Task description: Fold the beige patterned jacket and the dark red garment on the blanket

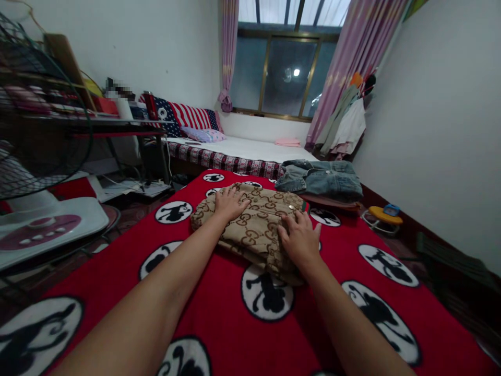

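While flat, both hands (230, 202) (299, 237) atop garment (254, 224), edges apart.

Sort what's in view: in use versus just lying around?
In use: left hand and right hand, both flat on the folded tan patterned garment; red blanket under it.
Lying around: folded jeans, fan, pink cloth, pillows.

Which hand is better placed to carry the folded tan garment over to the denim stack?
Probably the right hand: it lies flat on the tan garment nearest the denim stack. The left hand presses the far-left edge.
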Demonstrator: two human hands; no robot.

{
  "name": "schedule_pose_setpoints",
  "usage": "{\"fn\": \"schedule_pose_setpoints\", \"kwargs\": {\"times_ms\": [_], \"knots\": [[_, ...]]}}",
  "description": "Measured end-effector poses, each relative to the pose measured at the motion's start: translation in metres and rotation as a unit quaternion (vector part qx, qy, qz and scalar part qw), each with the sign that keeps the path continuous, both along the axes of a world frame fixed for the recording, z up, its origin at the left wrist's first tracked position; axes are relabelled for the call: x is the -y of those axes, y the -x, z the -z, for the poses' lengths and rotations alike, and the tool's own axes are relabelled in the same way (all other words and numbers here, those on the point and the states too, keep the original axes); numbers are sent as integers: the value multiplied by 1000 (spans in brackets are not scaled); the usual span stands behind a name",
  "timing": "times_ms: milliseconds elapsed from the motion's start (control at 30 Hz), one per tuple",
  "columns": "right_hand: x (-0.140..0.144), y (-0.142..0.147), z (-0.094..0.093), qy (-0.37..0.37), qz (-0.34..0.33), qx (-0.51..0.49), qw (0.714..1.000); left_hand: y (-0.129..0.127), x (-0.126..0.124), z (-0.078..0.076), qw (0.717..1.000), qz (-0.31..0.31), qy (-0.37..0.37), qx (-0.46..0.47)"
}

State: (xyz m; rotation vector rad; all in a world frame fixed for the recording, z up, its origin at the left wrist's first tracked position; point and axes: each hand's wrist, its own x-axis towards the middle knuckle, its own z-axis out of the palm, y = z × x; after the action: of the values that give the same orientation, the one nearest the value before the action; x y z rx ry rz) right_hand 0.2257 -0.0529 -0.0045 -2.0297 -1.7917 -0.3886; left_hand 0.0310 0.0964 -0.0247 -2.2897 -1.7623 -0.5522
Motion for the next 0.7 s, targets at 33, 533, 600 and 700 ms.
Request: {"fn": "schedule_pose_setpoints", "kwargs": {"times_ms": [33,533,600,700], "knots": [[-8,1,-9,6,-5,15,1000,0,0,1,1000,0,-5,-1],[-141,-32,-3,283,-66,-50,956,3,-13,-4,996,30,81,-9],[-137,-30,-2,266,-60,-45,961,3,-12,-4,996,31,80,-10],[-129,-27,-2,249,-45,-18,967,3,-9,-5,995,32,88,-20]]}}
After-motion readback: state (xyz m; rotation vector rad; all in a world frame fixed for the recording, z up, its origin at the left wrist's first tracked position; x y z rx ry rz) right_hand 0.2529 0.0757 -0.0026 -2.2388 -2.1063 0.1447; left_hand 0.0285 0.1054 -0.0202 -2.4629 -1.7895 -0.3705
